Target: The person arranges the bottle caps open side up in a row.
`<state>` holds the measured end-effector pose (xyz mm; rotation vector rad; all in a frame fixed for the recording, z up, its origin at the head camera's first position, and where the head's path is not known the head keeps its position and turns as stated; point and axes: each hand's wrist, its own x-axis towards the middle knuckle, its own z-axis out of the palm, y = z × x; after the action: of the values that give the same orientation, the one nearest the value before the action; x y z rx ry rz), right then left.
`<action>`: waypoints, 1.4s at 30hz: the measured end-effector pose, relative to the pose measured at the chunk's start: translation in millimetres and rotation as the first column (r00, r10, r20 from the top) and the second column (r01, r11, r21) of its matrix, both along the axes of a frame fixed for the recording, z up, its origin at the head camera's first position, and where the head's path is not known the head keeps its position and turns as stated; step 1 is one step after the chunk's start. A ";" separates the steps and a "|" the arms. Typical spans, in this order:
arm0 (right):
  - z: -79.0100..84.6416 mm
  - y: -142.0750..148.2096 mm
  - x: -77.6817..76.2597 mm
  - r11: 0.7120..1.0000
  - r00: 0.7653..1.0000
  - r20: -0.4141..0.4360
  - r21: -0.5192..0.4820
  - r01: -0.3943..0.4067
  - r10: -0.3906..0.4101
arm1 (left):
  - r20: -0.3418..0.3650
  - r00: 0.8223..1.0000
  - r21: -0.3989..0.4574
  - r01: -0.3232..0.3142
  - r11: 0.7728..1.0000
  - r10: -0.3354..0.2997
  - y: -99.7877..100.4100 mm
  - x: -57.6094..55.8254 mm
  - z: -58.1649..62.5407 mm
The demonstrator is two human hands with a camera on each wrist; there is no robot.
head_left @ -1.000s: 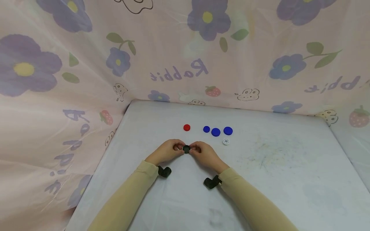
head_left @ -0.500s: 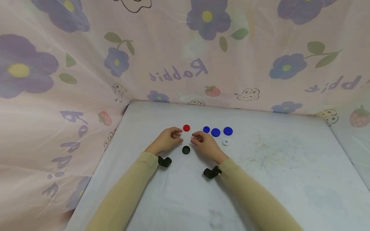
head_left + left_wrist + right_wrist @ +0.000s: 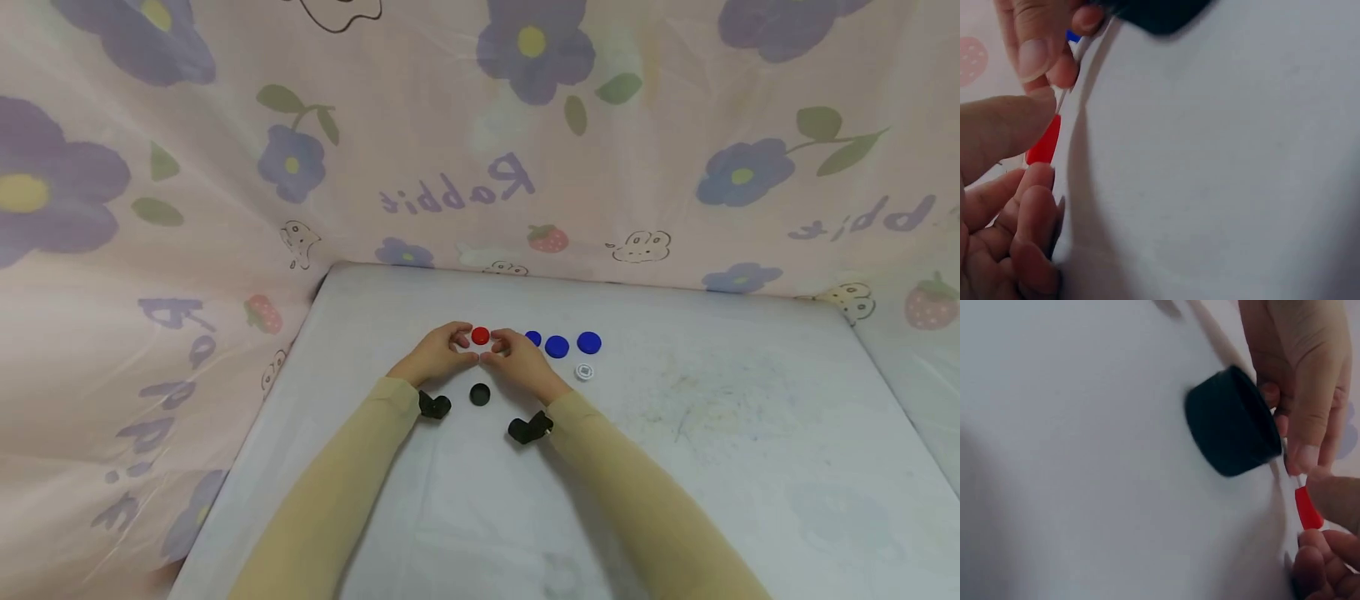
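Observation:
A red bottle cap (image 3: 480,336) lies on the white table between the two hands. My left hand (image 3: 438,352) is on its left side, fingers bent loosely near the cap's edge and thumb lower down. Opposite it, my right hand (image 3: 519,360) curves in from the right, fingertips close to the cap. Whether any fingertip touches the red cap is hard to tell; neither hand visibly pinches it. Nearer the person sits a black cap (image 3: 480,394), hollow side up, with no hand on it. In the right wrist view this black cap (image 3: 1232,422) looks large and deep.
Blue caps (image 3: 557,347) lie in a row right of the right hand, the leftmost partly hidden by it. A white cap with a grey pattern (image 3: 584,372) lies just below them. A flowered curtain (image 3: 637,167) stands along the table's back and sides.
Both hands have left the black cap, which now lies free on the table. They have moved away from the person and closed in around the red cap.

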<state>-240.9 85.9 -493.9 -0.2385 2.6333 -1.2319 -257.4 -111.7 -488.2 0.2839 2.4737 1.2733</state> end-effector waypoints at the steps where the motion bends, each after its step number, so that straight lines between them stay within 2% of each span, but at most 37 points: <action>1: 0.2 0.0 -0.5 1.000 1.000 -0.004 0.004 -0.005 0.005 | -0.001 1.000 -0.009 0.006 1.000 -0.006 -0.2 -0.3 1.1; 7: 2.8 1.2 -1.4 1.000 1.000 -0.018 -0.008 -0.012 0.012 | -0.012 1.000 -0.021 0.022 1.000 -0.023 1.2 -1.8 6.9; 14: 0.0 3.7 -0.7 1.000 1.000 -0.004 -0.009 0.013 -0.013 | -0.023 1.000 -0.012 0.015 1.000 -0.016 3.3 -0.8 3.7; 24: -0.9 3.0 4.0 0.999 1.000 -0.021 -0.026 0.019 -0.019 | -0.061 0.998 -0.066 0.022 0.998 -0.026 5.7 2.9 4.2; 36: -1.6 2.7 8.2 0.997 1.000 -0.020 -0.072 0.006 -0.008 | -0.043 0.999 0.027 0.011 1.000 -0.010 1.0 7.6 0.4; 42: -6.8 4.8 12.0 0.994 1.000 -0.014 -0.107 0.005 -0.006 | -0.059 0.998 0.026 0.013 1.000 -0.011 1.5 11.3 -4.7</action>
<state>-228.9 90.7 -500.7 -0.2594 2.5846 -1.3804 -246.1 -110.2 -492.9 0.3469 2.5015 1.3117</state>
